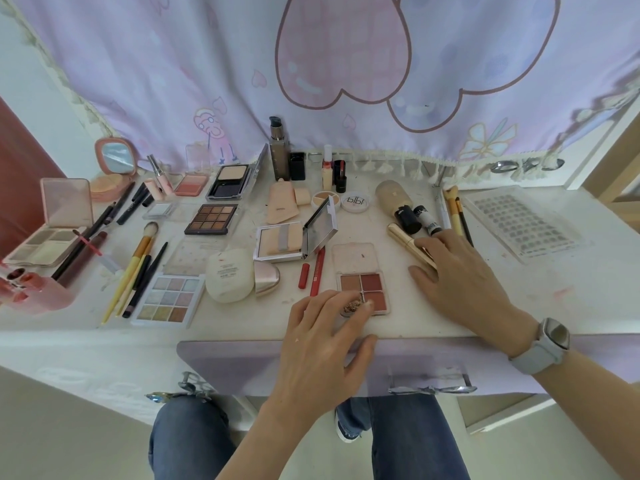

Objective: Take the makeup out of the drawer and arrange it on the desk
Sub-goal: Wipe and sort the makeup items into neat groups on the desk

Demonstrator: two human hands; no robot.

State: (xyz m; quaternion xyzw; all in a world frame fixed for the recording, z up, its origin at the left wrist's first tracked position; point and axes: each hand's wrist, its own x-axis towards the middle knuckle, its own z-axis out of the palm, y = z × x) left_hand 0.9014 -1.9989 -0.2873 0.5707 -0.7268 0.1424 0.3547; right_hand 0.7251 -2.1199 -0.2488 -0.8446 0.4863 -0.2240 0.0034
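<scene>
Pinching one round glitter pot [352,305] at desk [519,299] front edge, left hand [322,344]; right hand [457,275] flat, fingers straight, on gold tube [403,235]; three square-panned palettes.

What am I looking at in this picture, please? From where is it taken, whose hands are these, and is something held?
There is no machine here. A person wears a camera on the head, so the one picture looks forward and down at their own hands and knees.

The white desk is covered with makeup: open eyeshadow palettes, brushes, a red pencil, a pump bottle and a small mirror.

The left hand pinches a small glittery pot just in front of a four-colour palette. The right hand, with a watch on its wrist, lies flat with straight fingers on a gold tube. Below the desk edge a lilac drawer front shows.
</scene>
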